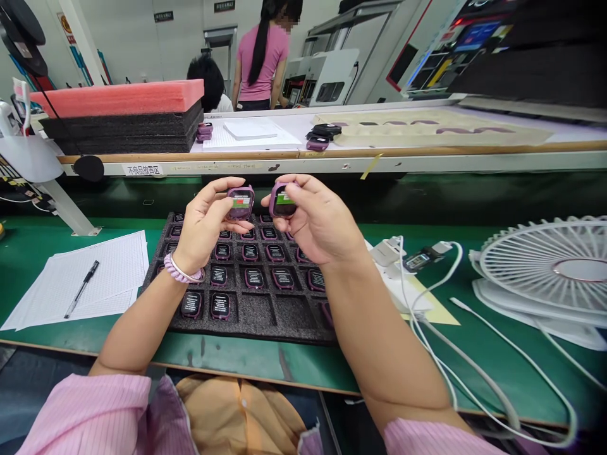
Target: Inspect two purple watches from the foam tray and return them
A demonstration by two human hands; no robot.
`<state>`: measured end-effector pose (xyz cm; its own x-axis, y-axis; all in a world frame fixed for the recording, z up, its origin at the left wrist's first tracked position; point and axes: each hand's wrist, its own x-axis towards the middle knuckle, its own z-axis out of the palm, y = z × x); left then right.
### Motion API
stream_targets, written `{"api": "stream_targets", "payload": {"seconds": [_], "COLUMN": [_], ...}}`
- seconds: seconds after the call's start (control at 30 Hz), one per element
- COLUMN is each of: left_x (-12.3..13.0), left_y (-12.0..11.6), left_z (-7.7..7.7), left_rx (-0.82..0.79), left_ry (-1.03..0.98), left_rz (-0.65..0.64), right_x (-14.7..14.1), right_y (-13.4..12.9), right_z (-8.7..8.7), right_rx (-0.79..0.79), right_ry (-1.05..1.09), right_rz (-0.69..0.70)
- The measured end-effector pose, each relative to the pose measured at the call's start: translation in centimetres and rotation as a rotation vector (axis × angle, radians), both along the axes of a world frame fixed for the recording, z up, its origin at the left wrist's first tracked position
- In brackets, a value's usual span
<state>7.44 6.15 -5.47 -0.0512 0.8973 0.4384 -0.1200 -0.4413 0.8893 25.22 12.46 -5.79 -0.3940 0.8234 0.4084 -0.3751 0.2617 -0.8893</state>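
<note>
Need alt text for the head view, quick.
Each hand, left and right, holds a purple watch body, one and another, screens lit, above a black foam tray of more on a green bench.

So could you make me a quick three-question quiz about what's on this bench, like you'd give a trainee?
1. True or false: each of the hands, the left hand and the right hand, holds a purple watch body with its screen lit.
2. Where does the pen lie? A) on the foam tray B) on the paper sheets C) on the fan
3. Fill in: the white fan lies on the green bench to the ____ of the foam tray.

Key
1. True: the left watch body and the right watch body both show green and red on screen.
2. B, on the paper sheets.
3. Right.
</note>
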Motion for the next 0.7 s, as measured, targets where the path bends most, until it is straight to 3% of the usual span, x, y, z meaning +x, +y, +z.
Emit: {"api": "stream_targets", "payload": {"seconds": [0.3, 0.47, 0.7], "left_x": [-0.16, -0.40, -0.28], "left_y": [0.25, 0.58, 0.78], "left_z": [-0.29, -0.62, -0.94], "left_rx": [0.095, 0.146, 0.068], "left_ry": [0.114, 0.150, 0.133], "left_rz": [0.129, 0.126, 0.024], "right_x": [0.02, -0.10, 0.17], "right_y": [-0.15, -0.24, -0.45], "right_z": [0.00, 0.30, 0.29], "right_rx": [-0.050, -0.091, -0.061], "right_ry": [-0.021, 0.006, 0.014], "right_rz": [0.083, 0.118, 0.118]}}
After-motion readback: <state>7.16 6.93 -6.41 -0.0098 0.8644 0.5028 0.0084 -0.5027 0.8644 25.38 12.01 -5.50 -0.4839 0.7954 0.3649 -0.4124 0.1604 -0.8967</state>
